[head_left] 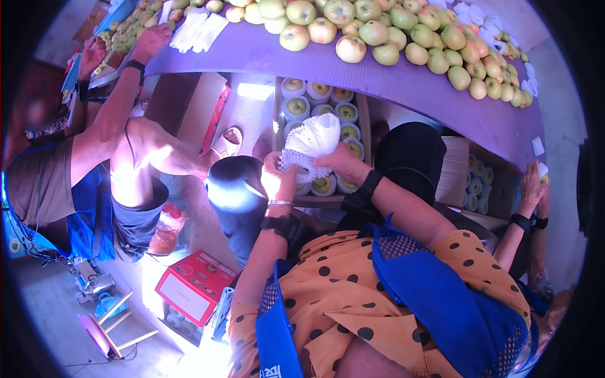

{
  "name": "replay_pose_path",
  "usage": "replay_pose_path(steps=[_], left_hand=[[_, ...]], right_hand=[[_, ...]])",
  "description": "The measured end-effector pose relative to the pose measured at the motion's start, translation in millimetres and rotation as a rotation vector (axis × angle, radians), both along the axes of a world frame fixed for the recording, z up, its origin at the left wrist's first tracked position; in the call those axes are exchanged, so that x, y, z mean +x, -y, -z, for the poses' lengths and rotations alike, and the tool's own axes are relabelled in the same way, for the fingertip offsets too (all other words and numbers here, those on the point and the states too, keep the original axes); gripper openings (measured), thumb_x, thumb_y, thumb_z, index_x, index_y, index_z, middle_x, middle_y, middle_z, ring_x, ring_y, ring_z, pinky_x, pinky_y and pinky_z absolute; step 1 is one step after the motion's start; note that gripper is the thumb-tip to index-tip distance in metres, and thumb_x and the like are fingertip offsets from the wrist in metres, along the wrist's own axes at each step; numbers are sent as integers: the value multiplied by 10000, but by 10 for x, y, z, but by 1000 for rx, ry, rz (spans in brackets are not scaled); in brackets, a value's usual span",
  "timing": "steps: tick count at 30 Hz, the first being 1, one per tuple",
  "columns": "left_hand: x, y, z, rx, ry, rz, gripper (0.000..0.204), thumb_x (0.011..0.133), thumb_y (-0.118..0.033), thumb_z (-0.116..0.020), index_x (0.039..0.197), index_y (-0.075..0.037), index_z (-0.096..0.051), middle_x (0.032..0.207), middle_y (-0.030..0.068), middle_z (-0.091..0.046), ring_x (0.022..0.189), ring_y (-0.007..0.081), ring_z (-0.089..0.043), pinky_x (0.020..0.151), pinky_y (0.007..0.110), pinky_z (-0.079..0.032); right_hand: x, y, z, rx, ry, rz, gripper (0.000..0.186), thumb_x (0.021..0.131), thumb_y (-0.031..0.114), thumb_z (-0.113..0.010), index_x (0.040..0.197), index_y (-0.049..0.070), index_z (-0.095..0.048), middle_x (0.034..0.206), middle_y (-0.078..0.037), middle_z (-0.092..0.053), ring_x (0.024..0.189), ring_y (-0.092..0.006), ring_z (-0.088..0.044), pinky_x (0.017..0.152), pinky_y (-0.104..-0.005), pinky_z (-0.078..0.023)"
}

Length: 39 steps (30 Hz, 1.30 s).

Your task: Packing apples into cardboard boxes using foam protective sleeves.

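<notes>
Left hand (pixel 277 176) and right hand (pixel 340 160) both grip one white foam net (pixel 312 142) over the box (pixel 362 113). About 10 netted apples (pixel 296 107) in box; counter (pixel 403 82) pile too many to count.

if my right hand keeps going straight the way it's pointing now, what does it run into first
Most likely the white foam net that the right hand already grips with the left hand; beyond it, probably the box of netted apples, though depth is unclear.

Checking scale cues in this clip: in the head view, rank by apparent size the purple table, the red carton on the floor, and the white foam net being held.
1. Purple table, largest.
2. Red carton.
3. White foam net, held by left hand and right hand; it looks only slightly smaller, so nearness to the camera makes this ranking unsure.
</notes>
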State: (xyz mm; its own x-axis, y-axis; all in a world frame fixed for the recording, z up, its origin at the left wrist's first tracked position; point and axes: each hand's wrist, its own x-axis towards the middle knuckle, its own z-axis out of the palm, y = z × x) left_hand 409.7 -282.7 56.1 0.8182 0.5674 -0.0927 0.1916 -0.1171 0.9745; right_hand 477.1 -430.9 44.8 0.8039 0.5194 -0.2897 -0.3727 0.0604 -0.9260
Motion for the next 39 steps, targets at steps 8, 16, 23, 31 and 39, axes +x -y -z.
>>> replay_pose_path(steps=[8, 16, 23, 31, 39], left_hand=[[-40, 68, -186, 643, 264, 145, 224, 585, 33, -650, 782, -29, -565, 722, 46, -507, 656, 110, -510, 581, 228, -428], [-35, 76, -144, -394, -194, 205, 269, 661, -58, -650, 878, -38, -492, 815, 46, -500, 671, 121, -504, 572, 247, -470], [-55, 73, -43, -258, -15, 291, 316, 677, -30, -621, 941, -34, -447, 850, 69, -524, 669, 108, -528, 521, 217, -453], [-70, -59, -54, -457, -105, 54, 213, 687, 5, -586, 868, -82, -517, 803, 14, -558, 622, 94, -539, 453, 198, -441], [-100, -62, -79, -658, 132, -116, 234, 753, -145, -571, 966, -102, -484, 944, 49, -527, 823, 138, -522, 591, 289, -463]], right_hand=[[57, -108, -242, -731, 381, 236, 368, 631, 127, -577, 984, 36, -535, 885, -202, -577, 851, -351, -551, 742, -395, -434], [10, -134, 26, -8, -11, 82, 354, 661, 122, -607, 980, -4, -521, 846, -131, -593, 719, -216, -594, 567, -303, -482], [34, -15, -289, 361, -504, -77, 277, 705, 85, -564, 955, -24, -518, 864, -123, -580, 687, -185, -580, 550, -299, -486], [109, 25, -297, 235, -76, -22, 392, 638, 53, -583, 1020, -2, -512, 962, -84, -557, 818, -143, -537, 708, -275, -425], [4, -46, -76, 278, -261, -152, 404, 627, 41, -588, 1021, -22, -525, 943, -55, -569, 825, -150, -539, 783, -273, -395]])
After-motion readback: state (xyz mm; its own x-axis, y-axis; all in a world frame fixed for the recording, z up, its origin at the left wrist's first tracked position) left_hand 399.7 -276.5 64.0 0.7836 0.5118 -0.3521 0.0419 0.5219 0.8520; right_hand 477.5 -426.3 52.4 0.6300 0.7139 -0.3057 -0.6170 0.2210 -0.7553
